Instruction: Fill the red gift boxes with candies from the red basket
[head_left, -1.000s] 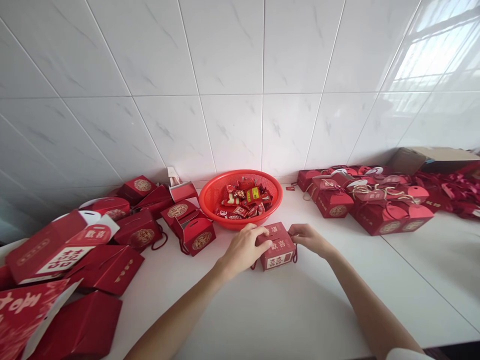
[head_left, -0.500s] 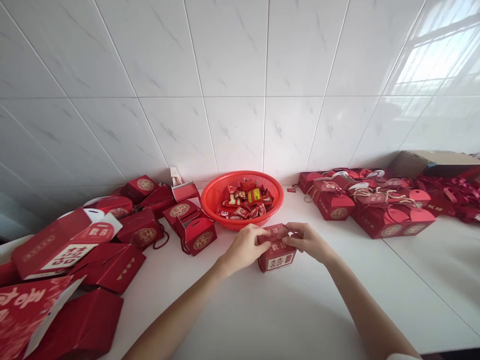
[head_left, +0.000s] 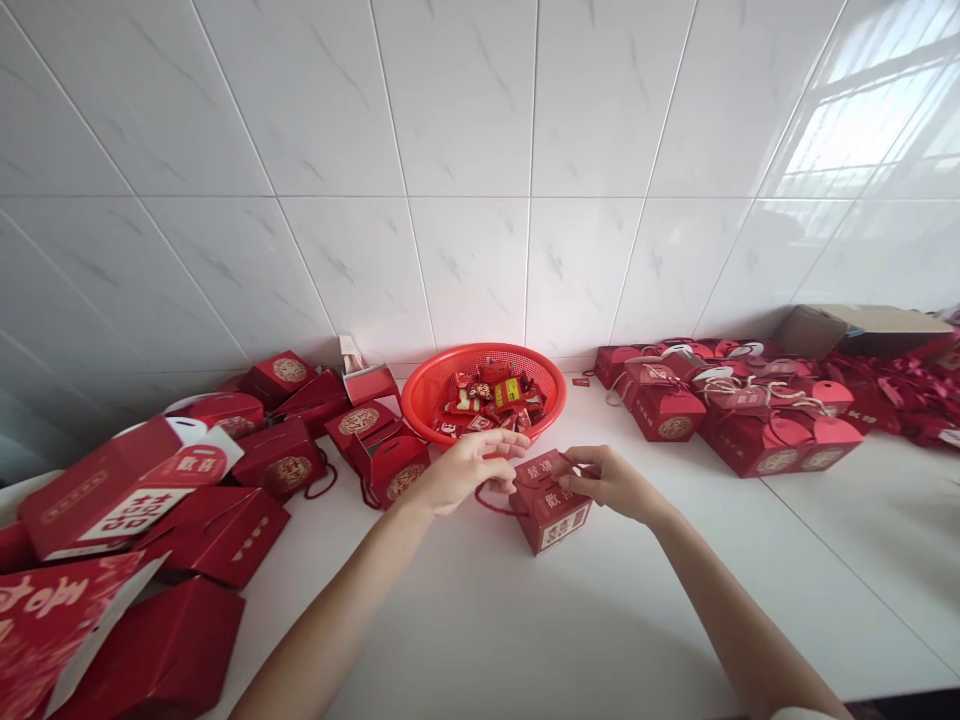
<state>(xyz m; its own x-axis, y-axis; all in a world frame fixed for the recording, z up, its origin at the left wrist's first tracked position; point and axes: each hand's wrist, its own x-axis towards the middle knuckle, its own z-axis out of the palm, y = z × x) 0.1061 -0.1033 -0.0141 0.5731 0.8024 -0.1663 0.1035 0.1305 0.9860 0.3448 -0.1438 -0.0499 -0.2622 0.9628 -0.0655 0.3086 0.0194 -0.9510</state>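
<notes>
A small red gift box point(head_left: 551, 510) with gold lettering on top and a white printed panel stands on the white table in front of me. My right hand point(head_left: 611, 483) pinches its top right edge with thumb and fingers. Just left of the box, my left hand point(head_left: 472, 470) is lifted off it, fingers apart and stretched towards the lid. A dark red cord loop point(head_left: 501, 506) curves out from the box's left side beneath those fingertips. Whether a fingertip touches the cord is hard to see.
Behind the box sits a red plastic basket point(head_left: 421, 402) of wrapped sweets point(head_left: 487, 398). Several red boxes point(head_left: 281, 455) are heaped at the left, others with cords point(head_left: 667, 405) stand at the right. A cardboard box point(head_left: 862, 325) is against the tiled wall.
My left hand has let go of the box top and moved slightly left and up, opening its fingers. The box has turned a little, and its left cord loop now shows.
</notes>
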